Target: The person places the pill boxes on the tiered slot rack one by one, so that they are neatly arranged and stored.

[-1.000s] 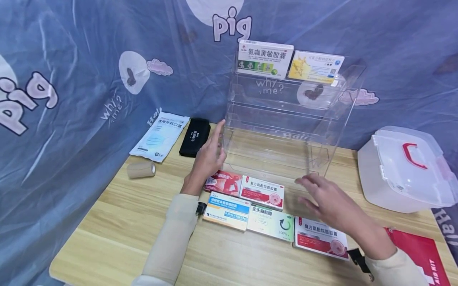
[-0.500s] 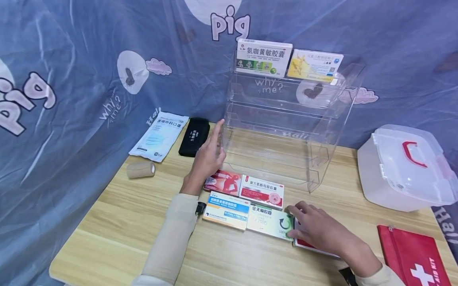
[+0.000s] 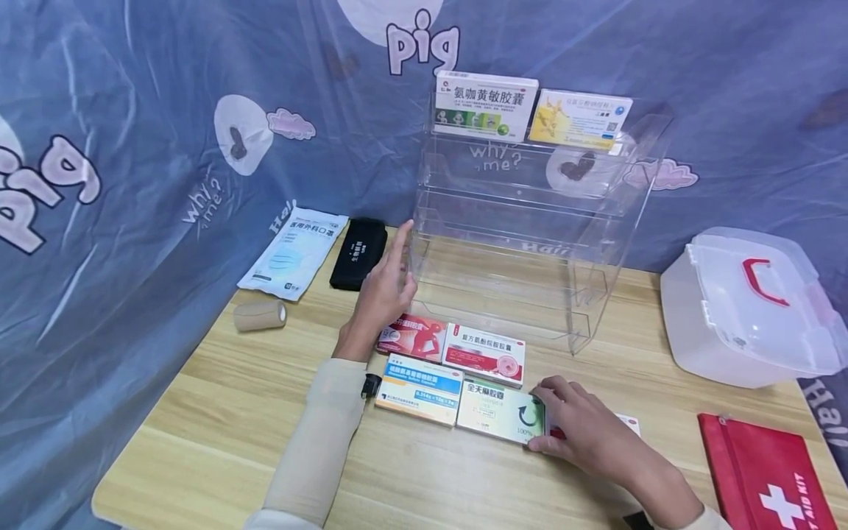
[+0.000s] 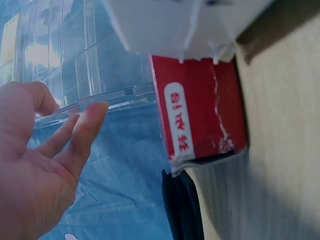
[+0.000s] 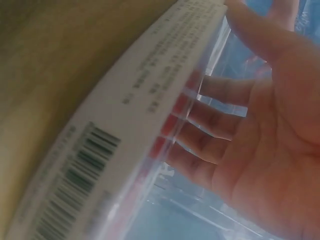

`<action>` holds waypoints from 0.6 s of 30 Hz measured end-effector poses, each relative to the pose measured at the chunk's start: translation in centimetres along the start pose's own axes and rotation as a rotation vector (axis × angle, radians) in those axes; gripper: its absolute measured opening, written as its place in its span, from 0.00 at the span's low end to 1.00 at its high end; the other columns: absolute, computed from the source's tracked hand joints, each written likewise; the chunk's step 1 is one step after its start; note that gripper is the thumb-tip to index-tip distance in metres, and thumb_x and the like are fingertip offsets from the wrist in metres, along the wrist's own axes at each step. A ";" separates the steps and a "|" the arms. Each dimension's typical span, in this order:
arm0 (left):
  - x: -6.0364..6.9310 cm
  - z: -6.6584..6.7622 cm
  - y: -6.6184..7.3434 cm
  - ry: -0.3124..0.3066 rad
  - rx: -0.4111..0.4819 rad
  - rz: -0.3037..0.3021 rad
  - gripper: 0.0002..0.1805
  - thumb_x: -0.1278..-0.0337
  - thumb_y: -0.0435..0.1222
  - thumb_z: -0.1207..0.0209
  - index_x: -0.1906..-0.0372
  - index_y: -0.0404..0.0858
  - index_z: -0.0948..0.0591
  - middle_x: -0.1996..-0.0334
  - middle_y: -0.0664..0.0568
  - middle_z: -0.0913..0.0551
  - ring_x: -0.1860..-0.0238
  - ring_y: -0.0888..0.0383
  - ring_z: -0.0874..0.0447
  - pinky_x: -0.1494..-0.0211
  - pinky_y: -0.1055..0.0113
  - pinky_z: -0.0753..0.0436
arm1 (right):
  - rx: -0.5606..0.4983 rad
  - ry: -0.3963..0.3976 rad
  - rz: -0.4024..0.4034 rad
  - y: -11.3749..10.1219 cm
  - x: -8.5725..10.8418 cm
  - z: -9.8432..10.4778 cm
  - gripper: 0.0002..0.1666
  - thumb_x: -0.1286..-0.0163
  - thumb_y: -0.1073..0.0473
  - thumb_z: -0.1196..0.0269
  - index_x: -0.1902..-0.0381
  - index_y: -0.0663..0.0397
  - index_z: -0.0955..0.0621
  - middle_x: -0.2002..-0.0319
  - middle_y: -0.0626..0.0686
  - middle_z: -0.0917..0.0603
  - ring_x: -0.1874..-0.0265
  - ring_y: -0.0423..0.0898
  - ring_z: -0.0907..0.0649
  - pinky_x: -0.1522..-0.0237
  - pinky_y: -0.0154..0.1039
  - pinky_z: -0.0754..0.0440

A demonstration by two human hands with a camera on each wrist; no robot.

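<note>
Left grip (image 3: 384,288): pinching the clear acrylic rack (image 3: 520,206) at its left side, near the back edge of the tabletop (image 3: 218,412). Right grip (image 3: 586,427): over the red-and-white medicine carton (image 5: 125,90), toward the front; hold indeterminate. Presumably light and crushable, it suits pinching across its long edges.

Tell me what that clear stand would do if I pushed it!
The clear stand would probably slide or rock, not flop: its panels look straight and stiff. It's likely light for its size, with such thin walls. A high push might tip it, since it's tall, with the green-and-white box and yellow-and-white box up top.
</note>
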State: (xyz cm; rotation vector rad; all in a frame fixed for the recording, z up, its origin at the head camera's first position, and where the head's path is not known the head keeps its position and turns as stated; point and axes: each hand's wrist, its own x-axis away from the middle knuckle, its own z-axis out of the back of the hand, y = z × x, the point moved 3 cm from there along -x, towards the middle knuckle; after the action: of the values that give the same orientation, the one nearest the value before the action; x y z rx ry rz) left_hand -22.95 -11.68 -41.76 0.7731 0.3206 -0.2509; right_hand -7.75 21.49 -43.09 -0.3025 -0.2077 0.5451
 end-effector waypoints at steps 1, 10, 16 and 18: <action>0.0 0.0 0.0 0.000 0.001 0.002 0.53 0.31 0.25 0.41 0.11 0.60 0.53 0.18 0.47 0.31 0.45 0.42 0.11 0.56 0.49 0.12 | -0.008 0.003 -0.004 0.0 0.0 0.0 0.44 0.39 0.36 0.23 0.35 0.59 0.18 0.39 0.54 0.19 0.43 0.55 0.17 0.42 0.62 0.17; 0.0 0.1 0.1 0.000 0.002 0.004 0.53 0.31 0.25 0.41 0.11 0.59 0.53 0.18 0.47 0.31 0.48 0.42 0.11 0.60 0.51 0.13 | -0.048 0.025 -0.030 0.3 0.0 -0.2 0.43 0.43 0.35 0.21 0.37 0.53 0.17 0.40 0.53 0.18 0.42 0.54 0.17 0.41 0.61 0.16; 0.0 0.1 0.1 -0.004 0.003 0.003 0.53 0.31 0.25 0.41 0.11 0.59 0.53 0.18 0.47 0.31 0.47 0.43 0.11 0.62 0.53 0.15 | -0.078 0.028 -0.055 0.2 0.0 -0.1 0.42 0.44 0.33 0.21 0.38 0.47 0.18 0.44 0.45 0.16 0.52 0.42 0.18 0.47 0.48 0.15; 0.0 0.1 0.1 -0.003 0.002 0.002 0.53 0.31 0.25 0.41 0.11 0.59 0.53 0.18 0.47 0.31 0.47 0.43 0.12 0.62 0.53 0.15 | -0.091 0.027 -0.074 0.2 0.1 -0.1 0.42 0.44 0.34 0.21 0.38 0.46 0.19 0.45 0.42 0.16 0.56 0.38 0.20 0.51 0.42 0.17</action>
State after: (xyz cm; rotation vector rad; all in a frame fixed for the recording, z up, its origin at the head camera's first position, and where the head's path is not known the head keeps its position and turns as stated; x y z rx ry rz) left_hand -22.92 -11.69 -41.66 0.7745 0.3167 -0.2509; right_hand -7.81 21.71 -43.21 -0.3885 -0.2172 0.4595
